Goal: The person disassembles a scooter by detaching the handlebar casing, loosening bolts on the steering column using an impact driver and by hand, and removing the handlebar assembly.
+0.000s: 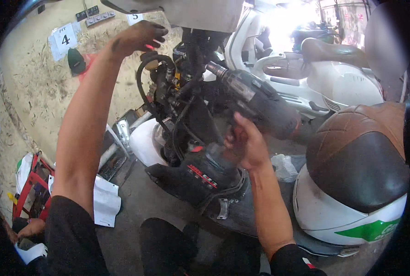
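My right hand (246,140) grips a black cordless impact wrench (255,99) by its handle, with a silver socket (216,69) pointing up-left toward the stripped scooter front (170,87) with its exposed steering column and hoses. My left hand (143,39) is raised left of the column, just below a pale overhead panel (202,11); its fingers are curved and apart, with a small pink-red bit by the fingertips that I cannot make out. Below the wrench, its battery base (200,170) sits over the scooter's dark floorboard (237,211).
A brown-and-black seat (352,156) is at right, a white scooter (338,83) behind. A wall (99,78) with paper signs runs along the left. A red metal frame (30,179) and white panel (106,202) stand lower left, beside another person's hand (32,227).
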